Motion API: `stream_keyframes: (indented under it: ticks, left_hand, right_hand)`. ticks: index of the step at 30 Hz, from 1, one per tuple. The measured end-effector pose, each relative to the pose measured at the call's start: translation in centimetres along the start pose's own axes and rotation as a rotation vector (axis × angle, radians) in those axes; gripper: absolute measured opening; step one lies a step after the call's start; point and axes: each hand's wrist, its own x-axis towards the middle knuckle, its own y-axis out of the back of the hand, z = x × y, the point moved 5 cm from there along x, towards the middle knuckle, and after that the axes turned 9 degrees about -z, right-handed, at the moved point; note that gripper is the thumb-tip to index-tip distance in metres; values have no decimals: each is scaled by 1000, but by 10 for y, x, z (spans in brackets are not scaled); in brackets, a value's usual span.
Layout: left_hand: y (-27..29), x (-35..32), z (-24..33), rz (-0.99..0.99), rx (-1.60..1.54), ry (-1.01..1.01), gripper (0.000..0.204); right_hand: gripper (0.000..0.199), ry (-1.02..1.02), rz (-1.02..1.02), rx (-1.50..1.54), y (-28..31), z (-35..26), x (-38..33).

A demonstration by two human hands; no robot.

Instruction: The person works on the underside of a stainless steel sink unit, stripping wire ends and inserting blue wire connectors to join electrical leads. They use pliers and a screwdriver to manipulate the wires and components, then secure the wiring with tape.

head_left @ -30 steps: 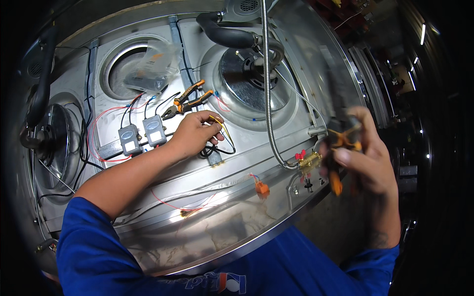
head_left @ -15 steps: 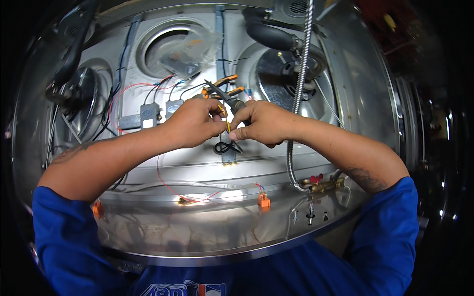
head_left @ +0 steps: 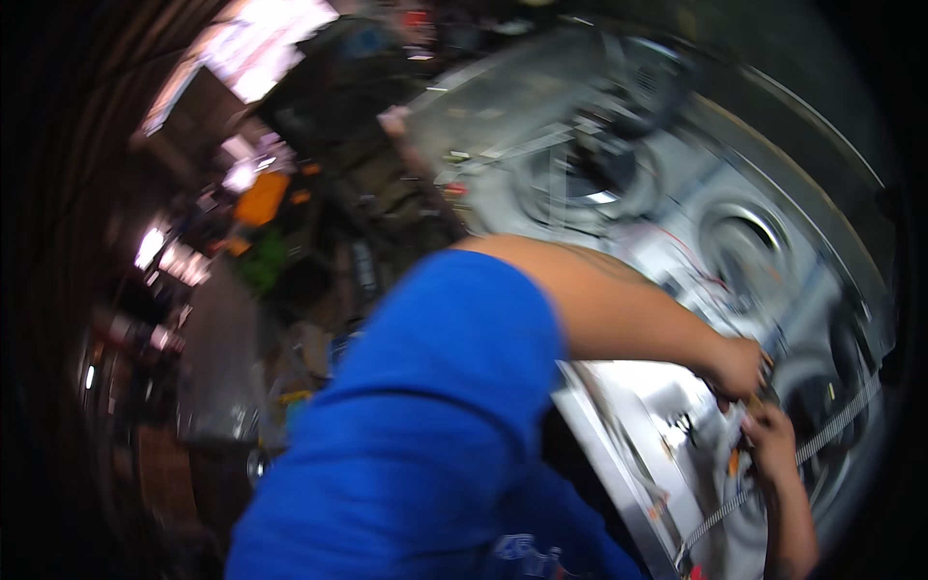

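Note:
The view is badly smeared by motion. My left hand [head_left: 739, 367] is at the end of the outstretched left arm, over the metal appliance [head_left: 667, 387]. Its fingers look closed at a thin yellow wire [head_left: 756, 399], which shows only as a faint streak between the hands. Close beside it, my right hand [head_left: 771, 440] appears curled, with its fingers blurred. Half a second ago it held dark-jawed pliers; now only a dark and orange smear [head_left: 768, 365] shows by the hands. A black cable loop [head_left: 681, 425] lies on the panel.
A ribbed metal hose [head_left: 836, 425] crosses near my right forearm. Round burner openings [head_left: 744, 242] and red wires [head_left: 691, 253] are beyond the hands. To the left, a dark cluttered workshop holds an orange object [head_left: 262, 198] and a grey sheet-like surface [head_left: 220, 348].
My view has swung sharply left, so the appliance and both hands now appear tilted at the right. The hands stay close together; the workshop has come into view.

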Motion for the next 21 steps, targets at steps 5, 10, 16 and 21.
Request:
stream_keyframes:
  ticks: [5, 10, 16, 21]
  left_hand:
    - [-16, 1, -5, -174, 53, 455, 26]
    - [-41, 8, 49, -267, 858, 384, 36]
    - [-60, 19, 50, -307, 209, 266, 34]
    - [-61, 29, 9, -6, -26, 140, 26]
  right_hand:
    - [11, 37, -66, 118, 9, 20, 3]
    - [16, 101, -70, 94, 6, 27, 16]
    - [16, 45, -76, 174, 14, 33, 15]
    - [26, 137, -91, 209, 6, 6, 3]
